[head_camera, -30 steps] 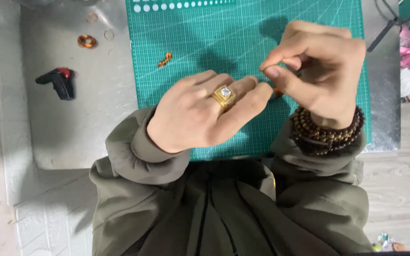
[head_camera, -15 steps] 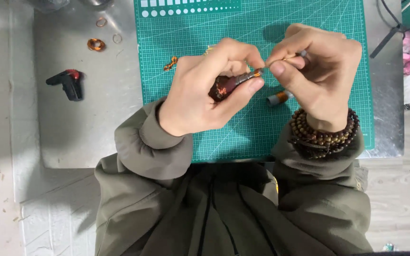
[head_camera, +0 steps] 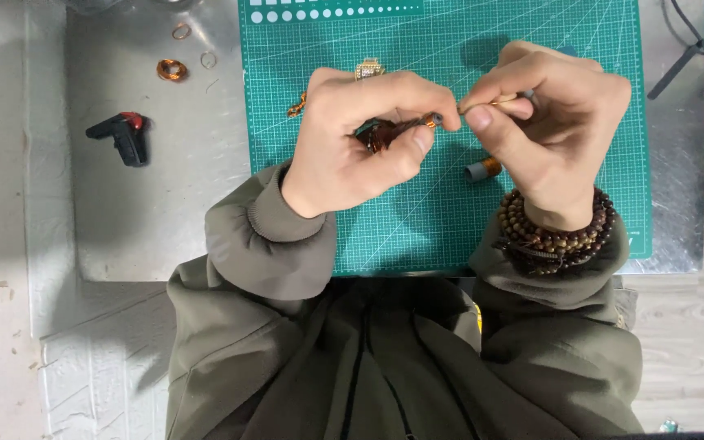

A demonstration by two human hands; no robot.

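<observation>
Where the two sets of fingertips meet, closed tight on both sides. Left fingers [head_camera: 385,85] curled shut around a small dark reddish-brown piece [head_camera: 385,133], its grey metal tip poking out toward the right. Right fingers [head_camera: 482,118] pinched on a thin pale stick [head_camera: 495,103], its end touching or just short of that tip; cannot tell which. Both held in the air above the green cutting mat [head_camera: 450,236], nearer the far edge of the counter [head_camera: 148,220] than the near one.

Looks like the lining-up step: stick being brought to the opening at the piece's tip. Calls next for a steady left hand [head_camera: 352,147], a fine straight push from the right hand [head_camera: 556,122], and no twist that might bend the stick.

Just below the right hand, lying on the mat: a short grey-and-orange cylinder [head_camera: 482,169]. Beyond the left knuckles, toward the far edge: a gold ring [head_camera: 368,68], and beside it a small orange twist [head_camera: 295,106]. Around the right wrist, a brown bead bracelet [head_camera: 556,232].

Off the mat, on bare metal toward the far left corner: a copper coil [head_camera: 171,69] and two thin wire loops [head_camera: 181,31]. Nearer the left edge, well apart from both hands: a black-and-red hand tool [head_camera: 120,136].
</observation>
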